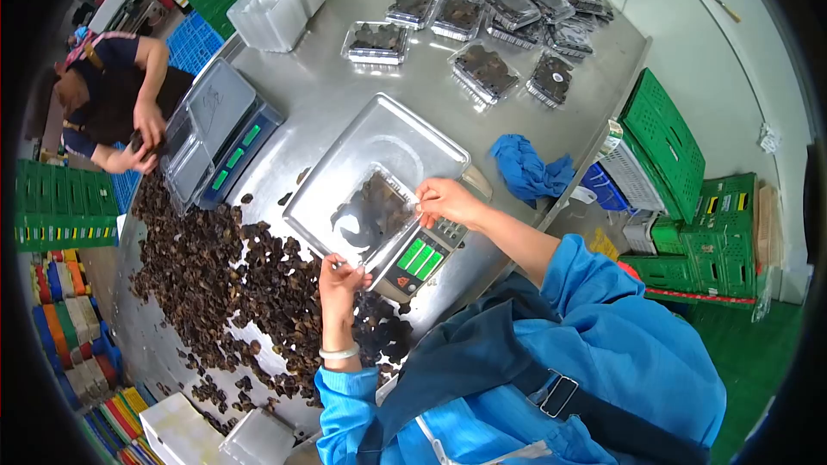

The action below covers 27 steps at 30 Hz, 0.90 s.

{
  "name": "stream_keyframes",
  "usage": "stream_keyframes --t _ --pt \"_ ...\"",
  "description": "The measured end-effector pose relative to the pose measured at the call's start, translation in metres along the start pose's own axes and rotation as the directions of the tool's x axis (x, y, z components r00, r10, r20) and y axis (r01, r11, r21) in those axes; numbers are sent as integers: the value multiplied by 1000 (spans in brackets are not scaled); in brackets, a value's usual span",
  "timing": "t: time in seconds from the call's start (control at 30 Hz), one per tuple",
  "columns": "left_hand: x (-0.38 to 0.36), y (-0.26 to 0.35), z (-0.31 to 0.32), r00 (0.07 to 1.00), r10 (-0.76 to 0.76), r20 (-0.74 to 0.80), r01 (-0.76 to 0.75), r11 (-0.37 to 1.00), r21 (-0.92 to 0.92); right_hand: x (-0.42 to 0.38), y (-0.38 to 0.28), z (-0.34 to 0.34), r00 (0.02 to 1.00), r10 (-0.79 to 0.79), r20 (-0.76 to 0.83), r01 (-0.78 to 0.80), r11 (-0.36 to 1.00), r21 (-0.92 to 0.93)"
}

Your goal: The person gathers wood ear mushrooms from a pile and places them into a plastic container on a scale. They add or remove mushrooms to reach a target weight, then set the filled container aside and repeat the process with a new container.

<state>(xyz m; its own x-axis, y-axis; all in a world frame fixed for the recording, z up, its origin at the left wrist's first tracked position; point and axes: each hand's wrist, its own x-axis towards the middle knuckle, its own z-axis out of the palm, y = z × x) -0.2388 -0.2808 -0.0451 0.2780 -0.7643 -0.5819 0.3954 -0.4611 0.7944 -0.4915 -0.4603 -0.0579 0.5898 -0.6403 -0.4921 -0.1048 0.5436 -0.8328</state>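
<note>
On the steel pan of a weighing scale (pixel 407 142) sits a clear plastic box (pixel 376 211) filled with dark brown pieces that look like dried fungus. My left hand (pixel 342 278) has its fingers pinched at the box's near left corner. At the box's right edge, my right hand (pixel 444 203) also pinches with thumb and fingers. Glare hides part of the box's surface. The scale's green display (pixel 419 259) is lit, between my two hands. A large heap of loose dark pieces (pixel 233 284) spreads to the left of the scale.
Filled, closed boxes (pixel 484 71) are piled at the back right. Empty clear trays (pixel 277 7) stand at the back left. A co-worker's hands (pixel 148 133) are by another scale (pixel 237 151) at the left. A blue cloth (pixel 531 168) lies near the right edge, beside green crates (pixel 659 151).
</note>
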Motion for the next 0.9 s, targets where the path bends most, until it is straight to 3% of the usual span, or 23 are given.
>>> stream_keyframes --t 0.17,0.2,0.23,0.27,0.3,0.33,0.37,0.4,0.43,0.47,0.5,0.57,0.63,0.7,0.73,0.83,0.9 --pt "0 -2 6 994 105 -20 -106 993 -46 -7 -16 -5 993 -112 42 109 991 79" --pt "-9 13 9 982 167 -82 -170 985 -30 -3 -26 -16 982 -191 -14 191 981 36" --pt "-21 27 5 964 218 -150 -221 975 -4 3 -42 -37 940 -340 26 340 940 1" --pt "-27 25 -19 945 281 -167 -284 959 7 10 -59 -55 918 -387 -90 383 922 -63" --pt "-36 29 -40 905 336 -262 -325 942 89 20 -84 -83 833 -549 -63 491 788 -371" --pt "-48 27 -70 870 333 -364 -309 943 125 26 -106 -101 782 -601 -165 537 783 -313" --pt "-61 24 -104 828 328 -455 -289 945 155 36 -131 -138 631 -770 94 552 361 -752" --pt "-80 20 -134 769 323 -552 -270 946 178 29 -163 -143 638 -752 166 226 -23 -974" --pt "-102 14 -165 703 314 -638 -248 949 194 60 -166 -184 697 -703 -143 477 603 -639" --pt "-123 -2 -203 628 320 -710 -230 947 224 90 -169 -226 685 -583 -438 674 735 76" --pt "-147 -23 -241 547 321 -773 -204 947 248 101 -181 -234 769 -393 -504 624 630 462" --pt "-202 -61 -295 351 400 -847 -149 917 371 109 -191 -209 787 -256 -561 535 736 415" --pt "-258 -99 -344 157 526 -836 -20 848 530 135 -168 -197 883 -278 -378 401 865 300" --pt "-313 -99 -353 78 519 -851 286 807 517 143 -139 -150 936 -231 -266 286 939 190" --pt "-338 -105 -367 61 529 -847 428 752 501 137 -126 -116 951 -226 -212 260 954 148" --pt "-384 -117 -399 66 716 -695 759 416 500 100 -91 -19 963 -267 -33 267 964 -5" --pt "-404 -130 -434 126 665 -736 755 416 506 65 -76 36 967 -252 34 255 958 -133"
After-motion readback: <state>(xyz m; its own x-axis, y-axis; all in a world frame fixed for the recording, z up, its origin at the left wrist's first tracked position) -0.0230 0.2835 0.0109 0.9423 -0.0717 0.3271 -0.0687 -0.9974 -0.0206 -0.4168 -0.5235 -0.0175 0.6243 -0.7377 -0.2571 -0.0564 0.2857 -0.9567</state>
